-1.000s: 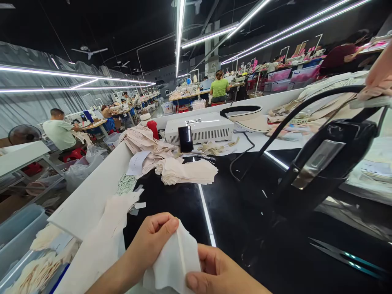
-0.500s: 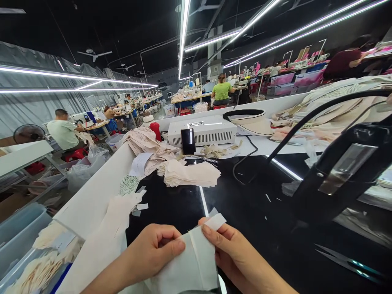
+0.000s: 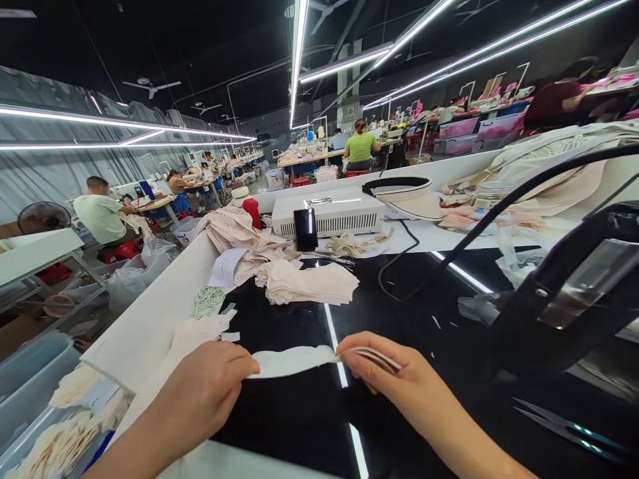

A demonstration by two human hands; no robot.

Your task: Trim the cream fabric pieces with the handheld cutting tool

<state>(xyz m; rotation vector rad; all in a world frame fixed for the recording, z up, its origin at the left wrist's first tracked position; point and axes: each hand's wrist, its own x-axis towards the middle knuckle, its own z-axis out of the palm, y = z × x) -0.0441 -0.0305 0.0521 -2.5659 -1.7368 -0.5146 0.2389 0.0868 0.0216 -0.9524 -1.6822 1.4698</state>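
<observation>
A white fabric strip (image 3: 294,361) stretches between my two hands above the glossy black tabletop (image 3: 399,412). My left hand (image 3: 207,382) pinches its left end. The right end is between the fingers of my right hand (image 3: 377,364), which also grips a thin pale folded edge. Beyond them lies a stack of cream fabric pieces (image 3: 312,283). More pale cloth (image 3: 184,339), partly hidden by my left hand, rests at the left with small white tabs.
Scissors (image 3: 564,426) lie at the right, below a black machine with a cable (image 3: 554,293). A white box (image 3: 329,213), a phone (image 3: 305,229) and a visor (image 3: 407,196) stand at the back. People sit at distant tables.
The white piece, earlier held broad and flat close to me, is now a narrow strip between my hands. My left hand has moved left, and my hands are further apart.
</observation>
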